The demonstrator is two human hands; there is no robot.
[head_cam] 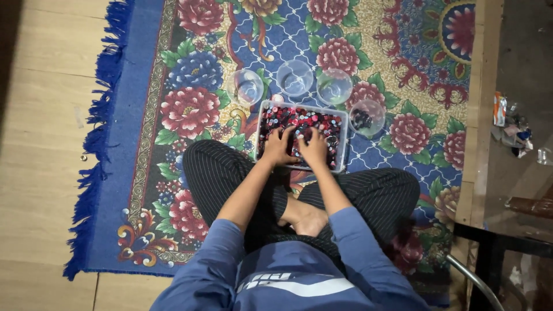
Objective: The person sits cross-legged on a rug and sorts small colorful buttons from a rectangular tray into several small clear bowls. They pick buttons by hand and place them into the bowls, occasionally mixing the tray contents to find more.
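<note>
A person sits cross-legged on a floral rug (190, 109), left hand (279, 145) and right hand (314, 147) resting in a clear tray (343, 151) of small red and dark pieces. Beyond the tray stand four clear cups (295, 77), the rightmost one (366, 118) holding dark pieces.

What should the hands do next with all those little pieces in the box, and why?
Probably pinch up a few dark pieces. Both the left hand and right hand rest in the mixed pieces of the clear box, and the right-most cup already holds dark ones, while three other cups look empty.
</note>
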